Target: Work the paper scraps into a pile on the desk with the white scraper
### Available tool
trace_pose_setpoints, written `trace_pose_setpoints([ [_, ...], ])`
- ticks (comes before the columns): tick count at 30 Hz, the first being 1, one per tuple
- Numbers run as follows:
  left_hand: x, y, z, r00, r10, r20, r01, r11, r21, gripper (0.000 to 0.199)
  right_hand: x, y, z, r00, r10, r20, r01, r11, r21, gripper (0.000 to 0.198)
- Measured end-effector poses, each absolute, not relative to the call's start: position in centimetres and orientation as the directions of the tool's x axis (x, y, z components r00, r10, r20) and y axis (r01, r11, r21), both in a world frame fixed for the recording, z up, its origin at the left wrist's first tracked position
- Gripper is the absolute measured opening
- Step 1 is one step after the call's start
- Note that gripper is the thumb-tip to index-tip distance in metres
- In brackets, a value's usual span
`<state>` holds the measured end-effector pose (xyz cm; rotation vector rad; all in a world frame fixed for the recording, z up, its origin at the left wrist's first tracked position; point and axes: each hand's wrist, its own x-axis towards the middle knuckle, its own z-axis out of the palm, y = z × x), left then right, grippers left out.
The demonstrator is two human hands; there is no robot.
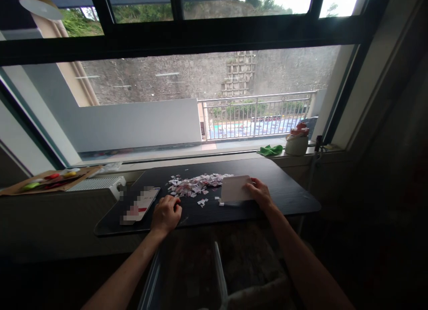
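My right hand grips the right edge of a flat white rectangular board, thumb on its near face. The board stands tilted over the right end of a heap of small paper pieces, hiding part of it. A few paper pieces lie apart in front of the heap. My left hand rests near the front edge of the dark table, its fingers curled in. Whatever is inside those fingers, if anything, is hidden. Just left of it lies a flat, partly blurred card or booklet.
Behind the table runs a window sill with a green cloth and a pale container. A white radiator with brown cardboard on top is at the left. Under the table's front edge stands a clear bin.
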<state>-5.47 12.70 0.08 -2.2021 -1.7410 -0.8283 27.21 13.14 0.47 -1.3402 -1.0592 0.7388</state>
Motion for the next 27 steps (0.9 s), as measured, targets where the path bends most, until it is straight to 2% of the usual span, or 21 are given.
trace_pose_setpoints([
  [12, -5.51, 12.71, 0.02, 0.147, 0.822, 0.551, 0.945, -0.28, 0.166, 0.018, 27.24, 12.83, 0.53, 0.259, 0.952, 0.165, 0.126, 0.136, -0.983, 0.032],
  [20, -5.52, 12.74, 0.04, 0.147, 0.825, 0.546, 0.945, -0.281, 0.17, 0.019, 27.1, 12.61, 0.79, 0.294, 0.94, 0.172, 0.048, 0.166, -0.985, 0.032],
  [27, -5.51, 12.76, 0.05, 0.14, 0.831, 0.538, 0.947, -0.272, 0.172, 0.018, 26.95, 12.65, 0.52, 0.17, 0.972, 0.163, 0.072, 0.153, -0.986, 0.034],
])
